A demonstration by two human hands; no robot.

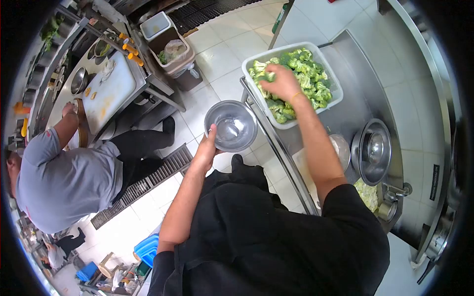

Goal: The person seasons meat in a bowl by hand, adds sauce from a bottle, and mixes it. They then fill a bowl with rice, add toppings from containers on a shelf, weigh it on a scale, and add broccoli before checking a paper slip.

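My right hand (282, 83) is down in the white tub (330, 61) of broccoli florets (308, 76), fingers curled over a clump on the side of the tub nearest me, though I can't tell how much I've actually grabbed. My left hand (206, 148) is holding an empty steel bowl (230, 125) by its rim, thumb hooked over the edge, hovering over the tiled floor just beside the tub's corner. The tub sits on the steel surface (356, 98). Past the tub along that same surface there's a bigger metal bowl (373, 148) and some chopped pale cabbage (366, 193). Well away from the tub, across the floor, a person in a grey shirt (61, 180) works at a white cutting board (112, 91).
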